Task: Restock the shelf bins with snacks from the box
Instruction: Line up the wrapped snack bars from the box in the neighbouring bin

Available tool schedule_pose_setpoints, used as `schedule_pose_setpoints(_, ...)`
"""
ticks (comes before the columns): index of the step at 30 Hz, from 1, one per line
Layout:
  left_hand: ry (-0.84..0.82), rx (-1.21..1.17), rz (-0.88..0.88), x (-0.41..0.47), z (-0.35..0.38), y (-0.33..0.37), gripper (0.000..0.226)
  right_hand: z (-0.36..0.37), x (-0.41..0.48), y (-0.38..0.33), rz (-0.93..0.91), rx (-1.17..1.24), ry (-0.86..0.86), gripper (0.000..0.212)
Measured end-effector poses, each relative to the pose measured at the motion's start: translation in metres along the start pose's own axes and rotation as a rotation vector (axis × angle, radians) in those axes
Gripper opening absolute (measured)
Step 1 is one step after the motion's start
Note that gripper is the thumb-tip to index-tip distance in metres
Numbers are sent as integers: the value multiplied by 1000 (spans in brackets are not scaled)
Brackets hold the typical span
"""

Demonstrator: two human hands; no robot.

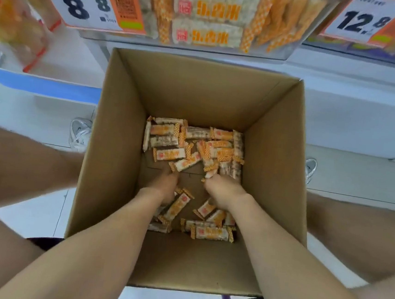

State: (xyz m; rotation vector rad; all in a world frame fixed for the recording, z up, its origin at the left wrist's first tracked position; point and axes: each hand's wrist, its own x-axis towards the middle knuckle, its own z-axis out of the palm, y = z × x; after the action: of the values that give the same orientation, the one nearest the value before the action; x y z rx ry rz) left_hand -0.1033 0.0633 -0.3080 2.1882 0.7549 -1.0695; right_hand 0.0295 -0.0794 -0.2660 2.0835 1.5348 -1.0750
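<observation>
A deep cardboard box (120, 142) stands open on the floor between my legs. Several orange-and-white wrapped snack bars (192, 144) lie scattered on its bottom. Both my arms reach down into it. My left hand (164, 184) is at the box bottom with its fingertips against a bar at the edge of the pile. My right hand (221, 188) has its fingers curled round a bar beside the pile. Above the box hangs a clear shelf bin (201, 46) holding the same bars stacked.
Price tags reading 8.8 (85, 1) and 12.8 (363, 20) hang on the bin fronts. Another bin with orange packs (13, 18) sits at the left. My shoes (79, 133) flank the box on the white floor.
</observation>
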Motion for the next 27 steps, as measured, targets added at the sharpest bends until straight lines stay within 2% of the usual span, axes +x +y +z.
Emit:
schedule_pose_setpoints(3,-53,35,-3,12,15,-6,66,11,15,-1,-70,-80,-28,9)
schedule_pose_setpoints(6,-26,84,2,18,19,-8,51,20,24,-5,-91,-111,-77,20)
schedule_pose_setpoints(9,15,83,-10,20,21,-9,36,31,31,-5,-147,-185,-155,22)
schedule_pose_setpoints(13,-37,-19,-42,18,24,-10,26,33,37,-7,-131,-217,-146,18)
schedule_pose_setpoints(15,32,-170,-66,18,20,-10,20,27,36,-8,-82,-166,-102,16)
schedule_pose_setpoints(18,207,-432,-127,14,2,-7,17,20,33,-4,90,126,91,27)
schedule_pose_setpoints(22,345,-798,-130,3,-28,-2,35,-4,24,0,348,927,390,32)
schedule_pose_setpoints(24,316,-1087,-120,-6,-42,5,33,-23,13,1,361,1203,434,33)
schedule_pose_setpoints(27,217,-1404,-48,-33,-69,23,40,-41,-12,3,308,1382,368,33)
